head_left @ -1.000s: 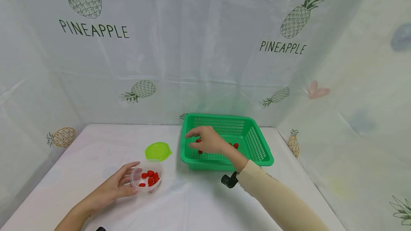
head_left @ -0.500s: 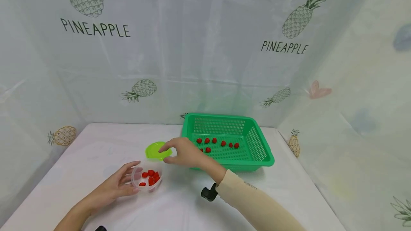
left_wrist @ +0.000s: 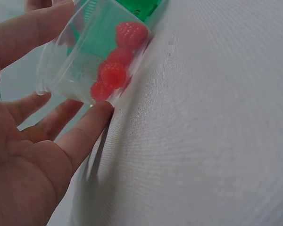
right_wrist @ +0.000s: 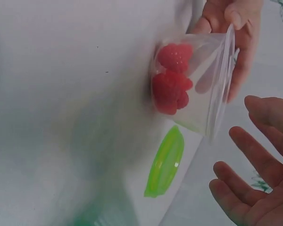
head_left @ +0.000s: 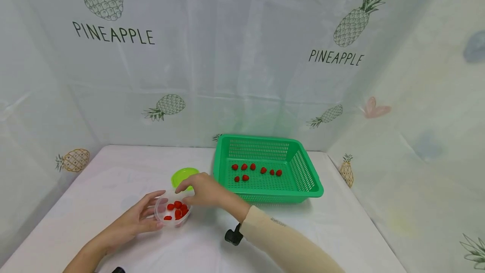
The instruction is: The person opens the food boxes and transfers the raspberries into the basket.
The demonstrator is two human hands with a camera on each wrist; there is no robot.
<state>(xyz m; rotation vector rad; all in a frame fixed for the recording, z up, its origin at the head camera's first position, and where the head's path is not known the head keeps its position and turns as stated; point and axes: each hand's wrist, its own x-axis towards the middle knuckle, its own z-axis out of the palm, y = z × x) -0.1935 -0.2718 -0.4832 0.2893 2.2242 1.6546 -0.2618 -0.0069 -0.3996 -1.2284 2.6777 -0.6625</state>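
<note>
A clear plastic tub (head_left: 161,213) stands on the table, with several red raspberries (left_wrist: 132,35) on its bottom. My left hand (head_left: 134,221) holds the tub from its left side, thumb and fingers spread about its wall. My right hand (head_left: 206,191) hovers at the tub's right rim; its fingers (right_wrist: 257,153) are apart and loosely bent, with nothing between them. Behind the tub lies a lime-green lid (head_left: 182,175), partly covered by the right hand in the head view. At the back right, a green plastic basket (head_left: 265,197) contains several more raspberries (head_left: 245,177).
The table (head_left: 212,247) has a white cloth over it. A pale curtain (head_left: 242,54) printed with pineapples hangs behind and on both sides. A black wrist camera (head_left: 233,236) juts out under my right sleeve.
My right hand has moved left and toward me, from over the basket past the lid to the tub's rim. More raspberries in the basket are uncovered. My left hand stays on the tub.
</note>
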